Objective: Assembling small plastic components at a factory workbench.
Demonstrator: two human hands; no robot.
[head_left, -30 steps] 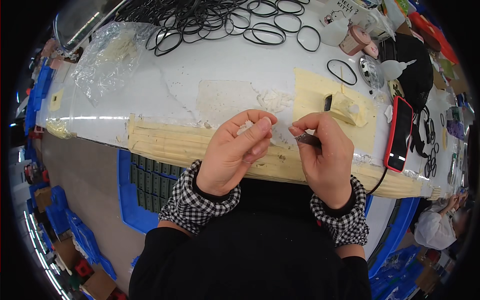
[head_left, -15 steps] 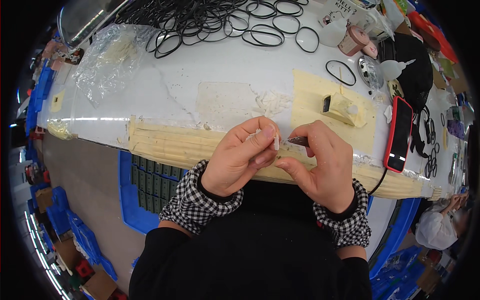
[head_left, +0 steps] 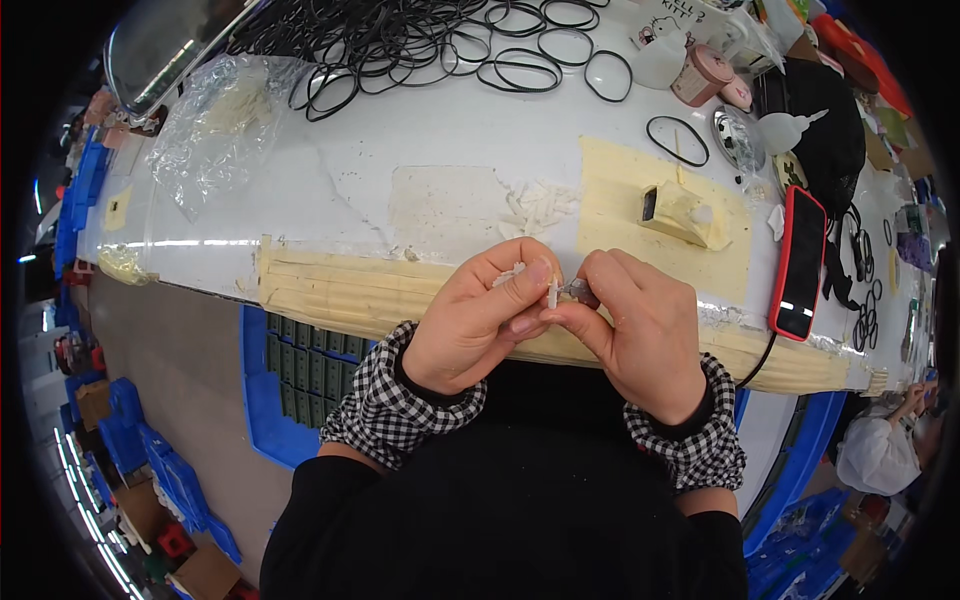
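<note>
Moments ago our right grip [head_left: 640, 330] had its thumb hanging lower and apart; now that thumb has come up beside the small white piece [head_left: 552, 294], and the dark blade [head_left: 581, 291] sits closer to it.

At the left of the counter [head_left: 330, 170] we have a crumpled clear plastic bag [head_left: 220, 130] with pale contents. Below, beyond the counter's front edge, a blue tray [head_left: 272, 440] carries rows of dark green parts [head_left: 315, 370]. Farther back, a tangled heap of black rings [head_left: 400, 50] spreads along the counter, with several lying loose to its right.

Near the middle, in front of our body, our left grip [head_left: 465, 325] pinches the white piece between thumb and fingertips, so the piece stands out at their ends. More white bits [head_left: 509, 274] show behind the thumb. Just past our hands, a small pile of white scraps [head_left: 540, 207] lies on the counter.

To the right of the white piece, our right grip pinches the blade between thumb and forefinger, its tip pointing at the piece; whether they touch, we cannot tell.

Farther right, a yellow sheet [head_left: 620, 165] lies flat, bearing a yellowish block [head_left: 683, 217] with a dark end and one black ring at the back. Beyond it rests a phone in a red case [head_left: 798, 265].
</note>
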